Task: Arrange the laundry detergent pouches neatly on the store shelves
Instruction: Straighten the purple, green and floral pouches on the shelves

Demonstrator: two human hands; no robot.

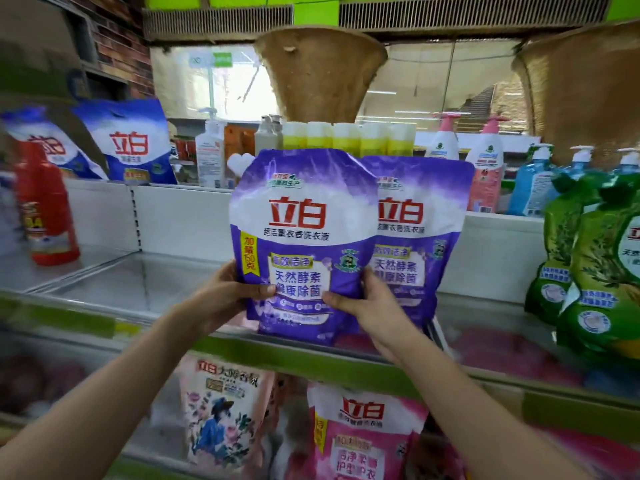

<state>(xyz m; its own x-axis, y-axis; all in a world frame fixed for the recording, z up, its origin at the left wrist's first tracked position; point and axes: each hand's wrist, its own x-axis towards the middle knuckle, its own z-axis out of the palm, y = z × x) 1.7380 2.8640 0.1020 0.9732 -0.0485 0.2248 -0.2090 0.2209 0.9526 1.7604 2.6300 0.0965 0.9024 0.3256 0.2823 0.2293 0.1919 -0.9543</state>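
A purple and white detergent pouch [301, 216] stands upright at the front edge of the middle shelf [138, 282]. My left hand [232, 292] grips its lower left side and my right hand [367, 303] grips its lower right side, thumbs on the front. A second purple pouch [422, 223] stands just behind it to the right, partly hidden. On the shelf below stand a pink pouch [363, 431] and a floral pouch [225, 410].
Green pouches [595, 271] stand at the right of the middle shelf, a red bottle [45, 206] at the left. Blue bags [135, 143], pump bottles [485, 168] and yellow bottles [346, 138] line the raised back ledge. A woven basket [322, 74] hangs above.
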